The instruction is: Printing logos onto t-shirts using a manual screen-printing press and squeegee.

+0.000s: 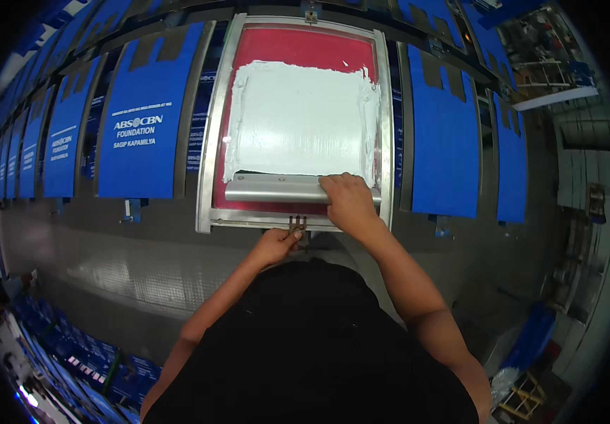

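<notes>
In front of me lies a screen printing frame point(210, 148) with metal sides and a red mesh point(283, 46). White ink point(301, 113) covers most of the mesh, with thick ridges along both sides. A wide metal squeegee point(269, 189) rests across the near end of the ink. My right hand point(351, 201) is closed over the squeegee's right part, its fingers on the top edge. Below the frame's near edge, my left hand point(280, 245) is closed on a small metal clamp point(298, 225) at the middle of that edge.
Blue printed fabric panels point(142, 155) lie on boards in a row to the left. Plain blue panels point(443, 155) lie to the right. More blue printed pieces point(71, 339) are at the lower left. Shelving with assorted items point(542, 49) stands at the far right.
</notes>
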A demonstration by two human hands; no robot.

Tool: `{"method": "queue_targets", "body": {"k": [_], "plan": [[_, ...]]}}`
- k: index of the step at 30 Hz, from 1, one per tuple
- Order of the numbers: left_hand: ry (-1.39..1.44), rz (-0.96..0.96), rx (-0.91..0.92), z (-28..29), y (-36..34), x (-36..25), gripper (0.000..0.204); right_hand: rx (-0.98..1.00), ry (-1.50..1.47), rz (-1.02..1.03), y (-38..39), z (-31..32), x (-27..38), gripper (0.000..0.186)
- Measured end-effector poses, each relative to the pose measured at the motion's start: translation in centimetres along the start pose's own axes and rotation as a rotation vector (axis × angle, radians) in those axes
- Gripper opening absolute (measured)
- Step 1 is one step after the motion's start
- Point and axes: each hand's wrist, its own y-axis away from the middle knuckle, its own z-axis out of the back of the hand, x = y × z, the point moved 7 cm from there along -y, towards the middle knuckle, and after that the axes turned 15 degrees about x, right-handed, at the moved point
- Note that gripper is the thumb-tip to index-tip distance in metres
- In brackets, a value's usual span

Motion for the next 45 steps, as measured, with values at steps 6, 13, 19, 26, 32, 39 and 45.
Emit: {"method": "queue_targets", "body": {"k": [6,13,19,26,32,39,45], "plan": [[-0.043,0.099,-0.083,0.0,0.4,1.4,0.054,-0.029,0.024,0.010,0.3,3.2,-6.0,0.038],[-0.378,0.025,-0.756,7.3,7.3,-8.2,0.047,-0.027,-0.809,-0.002,-1.6,-1.3,-17.5,0.035],[-0.358,-0.050,-1.110,22.7,7.9,-1.1,0.048,-0.078,-1.237,-0.058,-4.5,-2.5,-17.0,0.033],[0.048,-0.325,-0.914,13.7,6.0,-6.2,0.047,-0.129,-1.254,-0.133,3.1,1.1,-23.1,0.035],[-0.005,-0.390,-0.840,0.5,-5.2,-11.4,0.058,-0.287,-1.191,-0.207,15.3,4.2,-37.2,0.040],[-0.013,-0.280,-0.716,-9.6,-14.5,-19.0,0.049,-0.378,-1.270,-0.302,25.1,1.5,-51.0,0.040],[0.141,-0.336,-0.777,-13.5,-15.1,-19.0,0.043,-0.231,-1.324,-0.198,22.7,0.1,-54.3,0.034]]}}
